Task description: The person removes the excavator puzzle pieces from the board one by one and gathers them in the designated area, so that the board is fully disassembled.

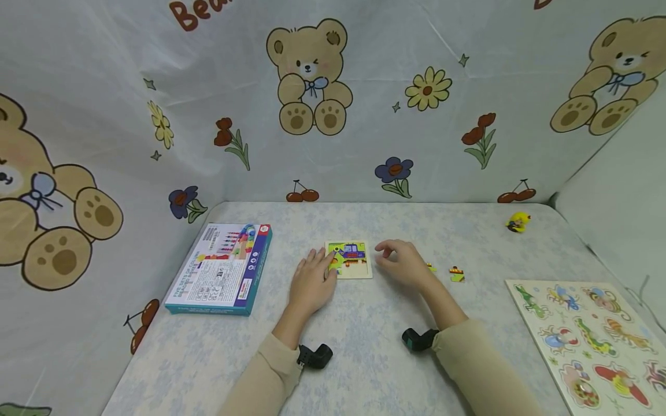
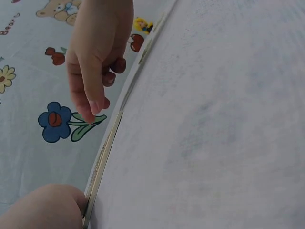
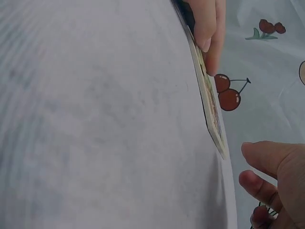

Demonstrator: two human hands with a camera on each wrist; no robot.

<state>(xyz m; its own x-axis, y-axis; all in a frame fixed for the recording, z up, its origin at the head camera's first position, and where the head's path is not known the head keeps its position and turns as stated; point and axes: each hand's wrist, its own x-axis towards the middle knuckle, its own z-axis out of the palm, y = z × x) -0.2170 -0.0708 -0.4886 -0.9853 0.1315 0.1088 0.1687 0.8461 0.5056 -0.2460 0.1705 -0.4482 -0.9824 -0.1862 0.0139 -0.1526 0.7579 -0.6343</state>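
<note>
A small wooden jigsaw puzzle (image 1: 355, 267) with a purple vehicle picture lies flat on the table. My left hand (image 1: 312, 279) rests at its left edge, fingers stretched out and fingertips partly over the board. To the right of the puzzle hovers my right hand (image 1: 400, 261), its fingers loosely bent. In the right wrist view, the thumb and fingers of that hand (image 3: 286, 176) stand apart with nothing between them. One loose puzzle piece (image 1: 457, 274) lies right of the right wrist. Another piece (image 1: 430, 267) is mostly hidden behind that hand.
A boxed set (image 1: 218, 266) with a teal side lies at the left of the table. On the right is a large wooden board (image 1: 588, 341) with several insect and animal shapes. A small yellow toy (image 1: 518, 222) sits near the back right corner.
</note>
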